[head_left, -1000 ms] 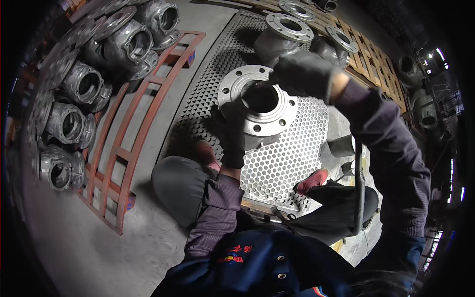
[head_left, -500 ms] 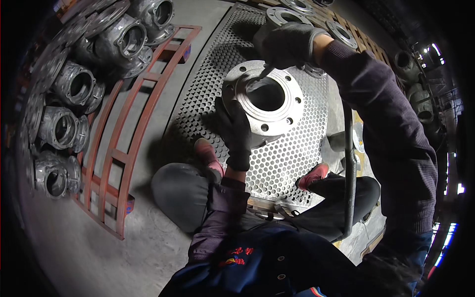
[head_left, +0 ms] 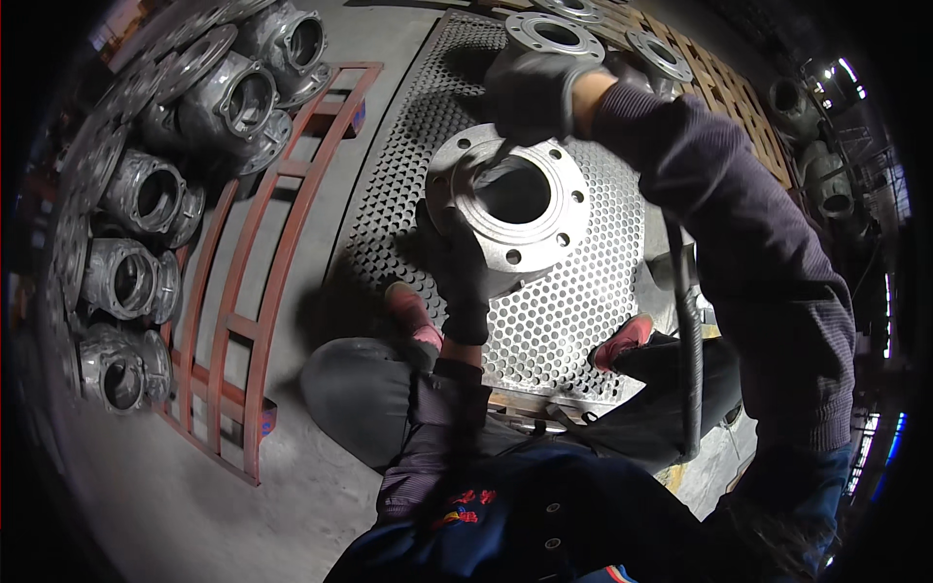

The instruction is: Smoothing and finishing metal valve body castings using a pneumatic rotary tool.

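Note:
A round grey metal flange casting [head_left: 559, 228] with bolt holes and a wide central bore faces up in front of me. My left hand [head_left: 461, 267], in a dark glove, grips its near left rim. Above the far side of the flange is my right hand [head_left: 533, 97], also gloved, closed around a tool mostly hidden by the glove. A thin dark tip [head_left: 496, 155] of that tool points down at the left edge of the bore; its exact kind I cannot make out. Beneath lies a perforated metal plate [head_left: 554, 330].
Several grey valve-body castings [head_left: 131, 277] stand at the left beside a red steel frame [head_left: 243, 325]. More flanged castings [head_left: 556, 35] sit at the far end near a wooden pallet [head_left: 714, 87]. A dark hose [head_left: 689, 369] runs beside my right leg.
My right hand and the tool have shifted slightly left over the flange. The left hand keeps its hold on the rim. The whole view has tilted a little.

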A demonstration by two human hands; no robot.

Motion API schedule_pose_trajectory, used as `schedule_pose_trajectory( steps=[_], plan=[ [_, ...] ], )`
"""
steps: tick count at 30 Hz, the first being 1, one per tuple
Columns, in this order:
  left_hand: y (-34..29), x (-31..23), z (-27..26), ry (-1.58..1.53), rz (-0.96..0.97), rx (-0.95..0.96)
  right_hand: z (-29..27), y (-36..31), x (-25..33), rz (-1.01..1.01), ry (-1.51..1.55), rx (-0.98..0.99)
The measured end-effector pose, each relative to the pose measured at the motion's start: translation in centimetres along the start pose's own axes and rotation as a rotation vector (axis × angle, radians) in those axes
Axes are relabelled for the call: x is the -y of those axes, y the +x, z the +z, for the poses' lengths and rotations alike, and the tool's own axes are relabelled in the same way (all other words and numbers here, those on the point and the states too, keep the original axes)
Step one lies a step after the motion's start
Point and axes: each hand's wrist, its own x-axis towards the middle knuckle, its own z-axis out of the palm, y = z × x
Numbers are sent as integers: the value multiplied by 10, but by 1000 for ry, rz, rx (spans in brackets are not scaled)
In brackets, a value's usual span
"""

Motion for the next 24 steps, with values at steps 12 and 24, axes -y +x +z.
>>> schedule_pose_trajectory(
  steps=[12, 24],
  plan=[
    [0, 18, 6, 26, 168, -7, 13, 15, 10, 107, -118, 172],
    [-3, 17, 4, -90, 36, 28, 36, 18, 13, 139, -90, -24]
  ],
)
